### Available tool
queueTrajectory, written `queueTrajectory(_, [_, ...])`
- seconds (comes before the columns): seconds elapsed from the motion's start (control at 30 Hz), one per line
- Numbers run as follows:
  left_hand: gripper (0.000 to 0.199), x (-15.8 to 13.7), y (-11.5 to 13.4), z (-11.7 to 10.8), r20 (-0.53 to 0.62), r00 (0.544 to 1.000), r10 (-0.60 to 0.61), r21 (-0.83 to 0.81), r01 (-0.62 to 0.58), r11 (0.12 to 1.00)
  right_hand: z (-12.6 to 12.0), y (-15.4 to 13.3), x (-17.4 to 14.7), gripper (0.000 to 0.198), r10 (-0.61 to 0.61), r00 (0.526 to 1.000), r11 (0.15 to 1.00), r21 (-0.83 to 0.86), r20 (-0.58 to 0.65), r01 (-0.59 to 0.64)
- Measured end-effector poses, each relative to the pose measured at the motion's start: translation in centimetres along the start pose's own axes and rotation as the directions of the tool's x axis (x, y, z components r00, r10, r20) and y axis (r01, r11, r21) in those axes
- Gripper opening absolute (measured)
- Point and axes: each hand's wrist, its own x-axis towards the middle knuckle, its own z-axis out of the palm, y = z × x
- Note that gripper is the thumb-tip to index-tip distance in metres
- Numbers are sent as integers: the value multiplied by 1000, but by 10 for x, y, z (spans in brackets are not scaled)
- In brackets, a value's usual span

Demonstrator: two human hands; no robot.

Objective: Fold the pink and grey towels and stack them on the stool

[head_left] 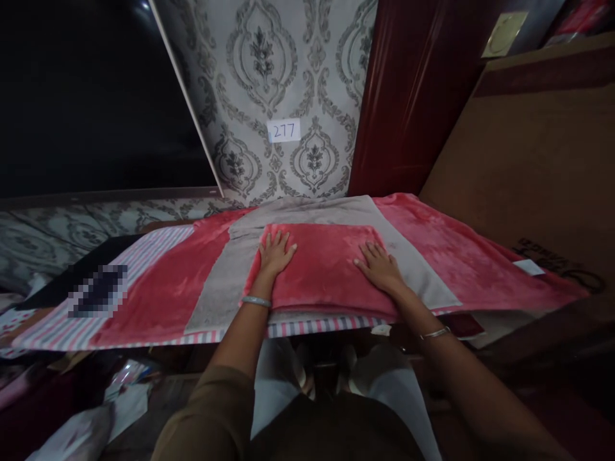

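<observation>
A folded red plush cloth lies as a flat rectangle in front of me. My left hand rests palm down on its left edge, fingers spread. On its right side my right hand also lies flat with the fingers apart. Under the folded cloth spreads a larger plush cover, with a grey band in the middle and red parts on either side. A striped pink, grey and white border shows along the front edge and at the left end.
A large cardboard box stands at the right. A dark television screen is at the left, before patterned wallpaper bearing a label reading 277. Assorted items, including a white paper, lie below left. A pixelated patch covers something on the left stripes.
</observation>
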Motion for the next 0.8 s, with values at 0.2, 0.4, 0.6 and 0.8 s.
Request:
queueTrajectory(0.2, [65,-25,11,-21,46,997,65,20,-66,998,-13,-23,-32,57,-153,979,988,17,-137,156])
queueTrajectory(0.4, [65,-97,4,-11,-3,966,259,73,-258,963,5,-43,-71,57,-291,943,956,-4,-161,295])
queueTrajectory(0.6, [69,-111,-17,5,-85,975,207,103,-198,975,25,-40,-82,55,-291,913,955,-28,-285,296])
queueTrajectory(0.8, [57,-114,-17,5,-210,939,272,31,-272,962,25,-38,-85,45,-300,865,916,132,-403,379])
